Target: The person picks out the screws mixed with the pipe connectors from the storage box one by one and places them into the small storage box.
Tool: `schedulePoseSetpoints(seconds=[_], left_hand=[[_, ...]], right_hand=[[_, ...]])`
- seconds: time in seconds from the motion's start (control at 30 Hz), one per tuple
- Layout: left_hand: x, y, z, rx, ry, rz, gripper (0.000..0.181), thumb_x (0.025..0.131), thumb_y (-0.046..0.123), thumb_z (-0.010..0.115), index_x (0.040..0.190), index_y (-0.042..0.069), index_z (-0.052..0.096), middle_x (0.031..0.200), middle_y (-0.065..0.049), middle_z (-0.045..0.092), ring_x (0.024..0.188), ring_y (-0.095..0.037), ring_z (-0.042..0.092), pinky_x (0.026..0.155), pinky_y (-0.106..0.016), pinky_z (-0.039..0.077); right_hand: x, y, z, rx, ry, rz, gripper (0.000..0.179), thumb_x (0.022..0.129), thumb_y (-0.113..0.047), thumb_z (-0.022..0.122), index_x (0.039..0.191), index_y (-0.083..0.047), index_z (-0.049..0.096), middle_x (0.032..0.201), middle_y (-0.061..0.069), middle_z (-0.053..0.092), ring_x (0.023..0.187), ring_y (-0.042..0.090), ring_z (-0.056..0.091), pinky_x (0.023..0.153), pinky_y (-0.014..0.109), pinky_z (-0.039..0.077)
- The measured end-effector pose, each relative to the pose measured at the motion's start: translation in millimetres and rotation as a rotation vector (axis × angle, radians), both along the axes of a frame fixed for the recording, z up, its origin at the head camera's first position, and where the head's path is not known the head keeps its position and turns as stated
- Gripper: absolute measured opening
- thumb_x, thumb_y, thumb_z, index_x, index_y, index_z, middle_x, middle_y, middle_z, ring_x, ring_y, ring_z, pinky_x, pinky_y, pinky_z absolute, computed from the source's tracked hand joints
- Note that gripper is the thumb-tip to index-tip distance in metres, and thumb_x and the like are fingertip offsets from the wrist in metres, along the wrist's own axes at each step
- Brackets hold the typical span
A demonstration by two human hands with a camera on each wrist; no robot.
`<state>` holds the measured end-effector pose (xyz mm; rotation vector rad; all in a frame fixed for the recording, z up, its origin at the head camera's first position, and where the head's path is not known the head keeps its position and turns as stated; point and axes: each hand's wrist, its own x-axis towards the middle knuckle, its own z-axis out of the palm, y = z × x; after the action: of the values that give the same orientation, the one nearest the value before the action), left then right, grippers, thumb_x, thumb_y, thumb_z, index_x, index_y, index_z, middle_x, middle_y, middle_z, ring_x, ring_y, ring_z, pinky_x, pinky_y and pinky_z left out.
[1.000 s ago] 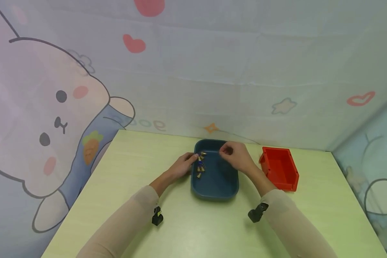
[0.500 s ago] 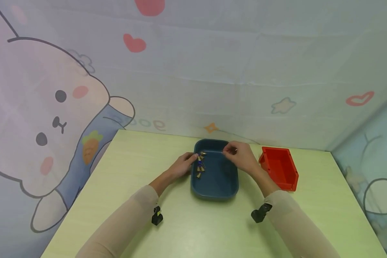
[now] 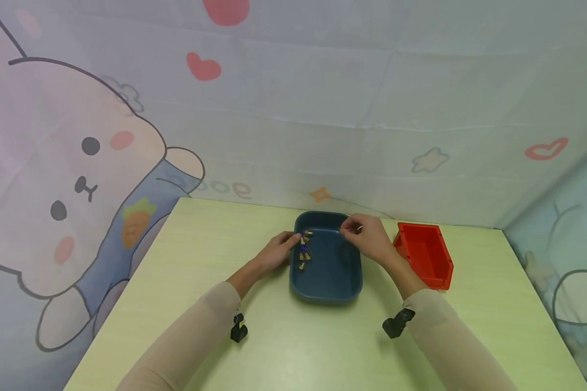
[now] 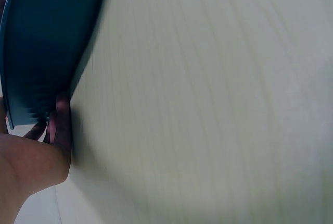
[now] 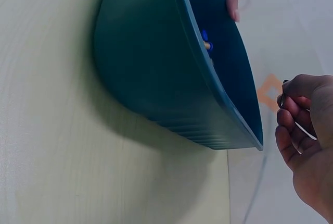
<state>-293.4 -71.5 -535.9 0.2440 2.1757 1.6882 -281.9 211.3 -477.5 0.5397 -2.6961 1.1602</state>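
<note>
A dark blue-green plastic basin (image 3: 330,274) stands on the table between my hands. Along its left inner side lies a cluster of small brass-coloured pieces (image 3: 308,256), with a bit of blue among them. My left hand (image 3: 275,251) holds the basin's left wall, its thumb over the rim; in the left wrist view the fingers (image 4: 62,117) lie against the outside wall. Above the basin's far right part, my right hand (image 3: 367,236) pinches a tiny dark metal piece (image 5: 282,100) between thumb and fingertips. Its kind is too small to make out.
A red plastic bin (image 3: 423,255) stands right of the basin, close to the right forearm. The pale table (image 3: 274,347) ends at the back against a printed cloth (image 3: 323,119). A black wrist camera (image 3: 398,323) sits on each sleeve.
My right hand has moved slightly to the right, still pinching the tiny piece. The left hand, the basin and the brass-coloured pieces have stayed in place.
</note>
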Motion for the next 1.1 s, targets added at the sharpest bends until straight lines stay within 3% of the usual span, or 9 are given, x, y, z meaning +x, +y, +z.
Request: schedulePoseSetpoints(seconds=[0.23, 0.5, 0.77, 1.1], left_hand=[[-0.7, -0.9, -1.2, 0.015, -0.005, 0.0, 0.062, 0.113, 0.047, 0.049, 0.158, 0.004, 0.046, 0.158, -0.017, 0.048, 0.15, -0.038, 0.041, 0.111, -0.052, 0.049], [-0.2, -0.7, -0.2, -0.005, 0.006, 0.004, 0.063, 0.113, 0.048, 0.049, 0.158, 0.005, 0.045, 0.16, -0.018, 0.047, 0.151, -0.038, 0.04, 0.118, -0.054, 0.041], [-3.8, -1.9, -3.6, 0.022, -0.036, 0.0, 0.061, 0.114, 0.045, 0.047, 0.159, 0.004, 0.043, 0.16, -0.017, 0.046, 0.149, -0.037, 0.043, 0.106, -0.048, 0.053], [-2.4, -3.4, -0.8, 0.02, -0.031, 0.007, 0.065, 0.113, 0.049, 0.049, 0.16, 0.004, 0.042, 0.161, -0.017, 0.045, 0.15, -0.037, 0.042, 0.11, -0.049, 0.05]], right_hand=[[-0.3, 2, 4.5, -0.03, 0.005, 0.004, 0.004, 0.097, -0.005, 0.076, 0.099, -0.002, 0.076, 0.09, 0.007, 0.073, 0.083, 0.022, 0.065, 0.082, 0.039, 0.058], [2.1, 12, 7.6, -0.035, 0.001, -0.016, 0.004, 0.098, -0.008, 0.076, 0.1, -0.004, 0.076, 0.09, 0.005, 0.072, 0.083, 0.021, 0.065, 0.08, 0.034, 0.056], [4.1, 20, 8.2, -0.062, 0.005, -0.039, 0.003, 0.099, -0.007, 0.076, 0.1, -0.005, 0.077, 0.094, 0.006, 0.074, 0.085, 0.022, 0.066, 0.08, 0.035, 0.056], [3.9, 29, 7.7, -0.061, 0.017, -0.072, 0.005, 0.099, -0.01, 0.075, 0.1, -0.005, 0.077, 0.091, 0.006, 0.074, 0.084, 0.022, 0.064, 0.079, 0.029, 0.054]])
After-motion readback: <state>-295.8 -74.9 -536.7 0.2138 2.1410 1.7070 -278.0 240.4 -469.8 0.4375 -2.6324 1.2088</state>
